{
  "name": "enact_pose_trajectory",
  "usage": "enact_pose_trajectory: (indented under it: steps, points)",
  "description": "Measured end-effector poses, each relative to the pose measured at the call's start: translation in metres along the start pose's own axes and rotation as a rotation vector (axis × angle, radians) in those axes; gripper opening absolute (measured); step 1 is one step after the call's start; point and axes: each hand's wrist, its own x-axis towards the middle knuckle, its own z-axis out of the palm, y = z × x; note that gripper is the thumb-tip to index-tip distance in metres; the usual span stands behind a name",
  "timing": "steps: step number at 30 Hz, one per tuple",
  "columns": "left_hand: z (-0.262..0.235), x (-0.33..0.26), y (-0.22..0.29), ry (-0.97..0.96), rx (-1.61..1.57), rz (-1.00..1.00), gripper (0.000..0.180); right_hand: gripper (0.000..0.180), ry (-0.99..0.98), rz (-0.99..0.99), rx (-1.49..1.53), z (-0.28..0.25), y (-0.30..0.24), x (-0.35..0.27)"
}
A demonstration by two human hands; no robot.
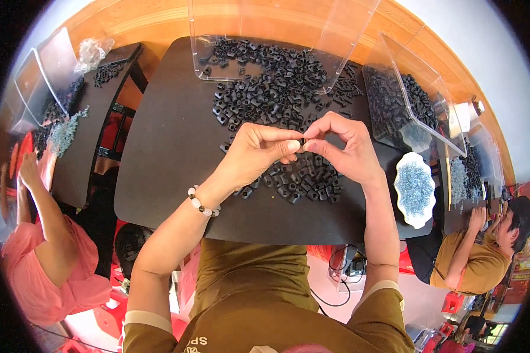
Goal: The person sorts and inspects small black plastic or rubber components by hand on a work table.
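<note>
— What do the hands hold?
— The left hand point(254, 154) and the right hand point(343, 148) meet fingertip to fingertip above the dark table point(165, 147); between them sits one small black part point(302, 142), pinched by both — thumb and forefinger of each hand closed on it.
— Where is the rest of the parts?
— A heap point(271, 88) spreads from 12 o'clock of the hands down under them, and some lie in a clear tray point(335, 41) tipped at the table's far edge. A smaller cluster point(303, 182) lies at 6 o'clock, just below the fingers.
— Anything else close by?
— A white dish point(414, 219) of bluish bits at 4 o'clock of the right hand, and a clear bin point(436, 117) of black parts at 2 o'clock. A bead bracelet point(202, 205) rings the left wrist.
— Others around?
— One person point(47, 259) in pink at 9 o'clock, another person point(483, 247) in a mustard shirt at 4 o'clock — both well apart.
</note>
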Motion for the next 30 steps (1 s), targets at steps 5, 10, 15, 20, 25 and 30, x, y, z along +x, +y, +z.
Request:
enact_pose_trajectory:
  steps: [5, 10, 15, 20, 25, 30]
  points:
    - [0.000, -0.001, 0.000, -0.060, -0.001, -0.026, 0.022, 0.023, -0.023, 0.127, 0.173, -0.001, 0.010, 0.000]
    - [0.000, -0.001, -0.001, -0.155, -0.031, 0.030, 0.022, 0.023, -0.229, 0.254, 0.567, -0.005, 0.016, -0.001]
    - [-0.003, 0.000, 0.007, 0.083, -0.195, 0.096, 0.026, 0.023, -0.059, 0.238, 0.508, -0.021, 0.028, 0.000]
    - [-0.017, 0.007, 0.009, 0.339, -0.345, 0.175, 0.026, 0.017, 0.188, 0.301, -0.099, -0.025, 0.049, -0.001]
    - [-0.021, 0.007, 0.006, 0.406, -0.323, 0.200, 0.027, 0.013, 0.190, 0.275, -0.405, -0.012, 0.050, 0.002]
    - [-0.020, 0.007, 0.004, 0.383, -0.310, 0.171, 0.027, 0.015, 0.241, 0.168, -0.637, -0.015, 0.063, 0.001]
